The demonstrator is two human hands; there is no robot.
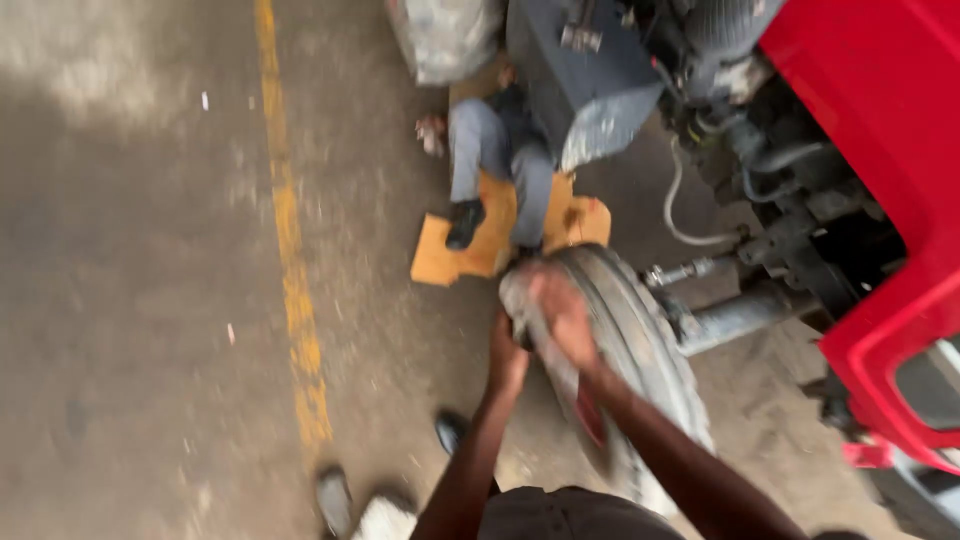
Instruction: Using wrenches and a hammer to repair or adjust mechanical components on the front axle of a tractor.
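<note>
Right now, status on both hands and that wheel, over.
Both hands, left hand and right hand, on the big tyre, grip blurred. Tyre upright beside red truck. Another person on cardboard just beyond.

A worn grey tyre (620,350) stands upright on the concrete floor, still mounted beside the red truck's axle.

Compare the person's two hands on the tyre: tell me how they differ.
The right hand lies spread over the top of the tyre, while the left hand sits lower, against its side. The right hand's back faces the camera; the left hand is partly hidden behind the right. The right arm reaches in from the lower right, the left arm from directly below. Both touch the same tyre, close together.
</note>
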